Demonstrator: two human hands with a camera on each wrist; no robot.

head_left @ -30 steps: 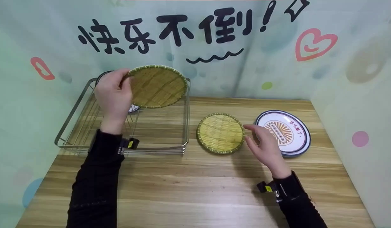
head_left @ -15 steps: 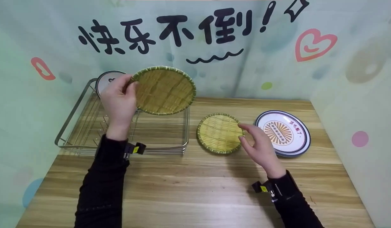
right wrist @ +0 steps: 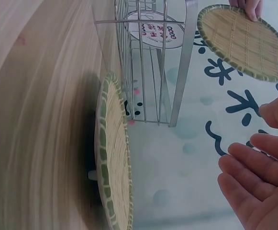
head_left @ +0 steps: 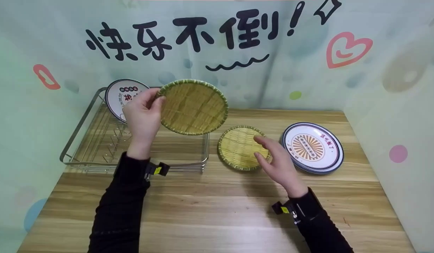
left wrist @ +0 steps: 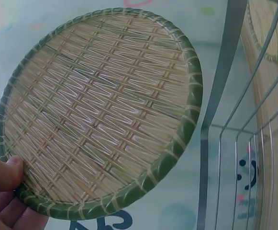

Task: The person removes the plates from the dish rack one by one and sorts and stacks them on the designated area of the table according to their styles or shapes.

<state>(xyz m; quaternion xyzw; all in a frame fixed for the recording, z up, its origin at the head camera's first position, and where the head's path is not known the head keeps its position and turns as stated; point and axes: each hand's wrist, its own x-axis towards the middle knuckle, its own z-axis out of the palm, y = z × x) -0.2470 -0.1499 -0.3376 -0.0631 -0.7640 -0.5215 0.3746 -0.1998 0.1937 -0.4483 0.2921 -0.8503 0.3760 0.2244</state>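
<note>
My left hand [head_left: 144,119] pinches the left edge of a round woven bamboo tray [head_left: 194,107], green-rimmed, held up tilted above the wire rack. In the left wrist view the thumb lies on the face of the held tray [left wrist: 100,110] near its rim. A second woven tray [head_left: 238,147] is on the table, right of the rack. My right hand [head_left: 278,165] hovers over that tray's right side, fingers apart and holding nothing. In the right wrist view, the right hand [right wrist: 263,177] is apart from the lower tray [right wrist: 114,158].
A metal wire dish rack [head_left: 97,140] stands at the left, with a white printed plate [head_left: 116,96] leaning in its back left corner. Stacked white plates with blue rims [head_left: 327,151] sit at the right. A printed curtain [head_left: 301,88] hangs behind the wooden table [head_left: 210,211].
My left hand has carried the held tray right and slightly down, uncovering the plate in the rack. My right hand has moved left, from beside the lower tray to above its edge.
</note>
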